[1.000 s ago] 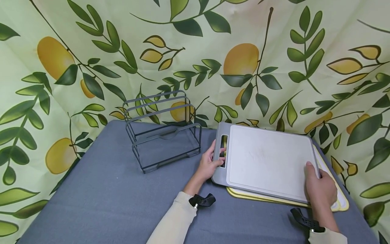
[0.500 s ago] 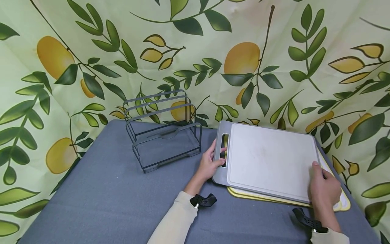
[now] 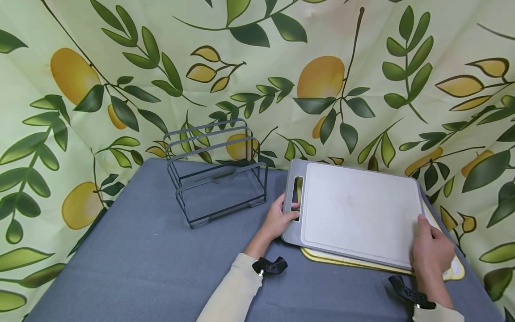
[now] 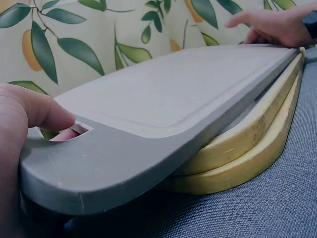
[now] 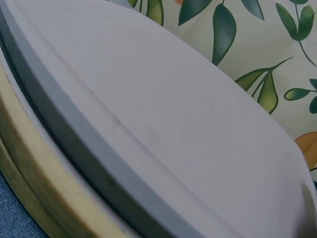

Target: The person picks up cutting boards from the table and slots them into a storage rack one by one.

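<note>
A grey cutting board (image 3: 362,210) with a pale face lies at a slant on the yellow-rimmed boards (image 4: 237,144), its handle end jutting past them. My left hand (image 3: 277,218) grips that end. In the left wrist view, the thumb (image 4: 54,114) lies over the handle slot and a fingertip shows through the slot. At the opposite end is my right hand (image 3: 432,250), its thumb tip right at the board's edge. From the left wrist view, the right thumb (image 4: 240,19) stands raised off the board's face and the fingers are loosely bent by the edge.
Left of the boards stands a dark wire rack (image 3: 219,179) with several upright loops and no board in it. Blue-grey cloth covers the table (image 3: 132,250). A leaf-and-fruit patterned curtain (image 3: 257,44) hangs close behind and at both sides.
My right hand has slid a little to the right, its thumb moving off the board's face to the edge. My left hand has shifted slightly down along the handle. The rack stays put.
</note>
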Tool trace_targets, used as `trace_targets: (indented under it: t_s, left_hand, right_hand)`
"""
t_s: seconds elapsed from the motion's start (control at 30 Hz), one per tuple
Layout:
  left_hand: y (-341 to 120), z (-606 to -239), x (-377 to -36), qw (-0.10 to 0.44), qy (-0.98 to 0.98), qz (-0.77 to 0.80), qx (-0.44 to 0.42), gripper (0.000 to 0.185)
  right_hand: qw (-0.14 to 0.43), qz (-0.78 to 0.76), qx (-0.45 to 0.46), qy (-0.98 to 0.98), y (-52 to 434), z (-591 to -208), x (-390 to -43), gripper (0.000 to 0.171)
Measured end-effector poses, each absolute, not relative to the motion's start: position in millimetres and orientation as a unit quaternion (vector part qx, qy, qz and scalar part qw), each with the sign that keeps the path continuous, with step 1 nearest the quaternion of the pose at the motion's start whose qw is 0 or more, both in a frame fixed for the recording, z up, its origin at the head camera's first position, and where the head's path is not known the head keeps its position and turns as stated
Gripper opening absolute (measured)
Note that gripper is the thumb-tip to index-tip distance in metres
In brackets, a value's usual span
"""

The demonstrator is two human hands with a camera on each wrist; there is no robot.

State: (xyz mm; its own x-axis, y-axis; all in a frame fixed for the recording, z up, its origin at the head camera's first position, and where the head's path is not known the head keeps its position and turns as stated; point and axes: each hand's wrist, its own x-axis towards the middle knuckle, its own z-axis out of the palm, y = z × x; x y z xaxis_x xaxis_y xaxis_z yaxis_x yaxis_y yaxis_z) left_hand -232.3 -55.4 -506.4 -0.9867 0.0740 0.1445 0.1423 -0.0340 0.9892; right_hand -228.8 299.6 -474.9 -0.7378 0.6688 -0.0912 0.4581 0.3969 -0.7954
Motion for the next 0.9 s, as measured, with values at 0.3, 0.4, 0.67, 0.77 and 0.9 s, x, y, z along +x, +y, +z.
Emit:
trace_targets:
  t_s: [0.3, 0.4, 0.67, 0.77, 0.9]
  left_hand:
    - [-56.6, -505.6, -232.1, 0.021, -0.700, -0.709, -0.084, 0.063]
    - [-56.8, -505.2, -231.9, 0.020, -0.698, -0.711, -0.086, 0.063]
    - [-56.1, -504.8, -231.5, 0.035, -0.695, -0.712, -0.091, 0.053]
    - [-54.3, -506.5, -231.4, 0.047, -0.687, -0.720, -0.087, 0.044]
    - [-51.9, -507.5, -231.2, 0.052, -0.671, -0.735, -0.076, 0.038]
  right_hand:
    - [0.148, 0.494, -0.358, -0.778, 301.7, -474.5, -224.9, 0.039]
    - [0.155, 0.503, -0.355, -0.772, 302.1, -475.2, -224.0, 0.036]
    - [0.173, 0.521, -0.360, -0.755, 301.5, -476.4, -223.5, 0.034]
    - [0.191, 0.533, -0.355, -0.744, 300.4, -476.9, -223.0, 0.042]
    - [0.217, 0.546, -0.344, -0.732, 298.4, -477.3, -222.0, 0.055]
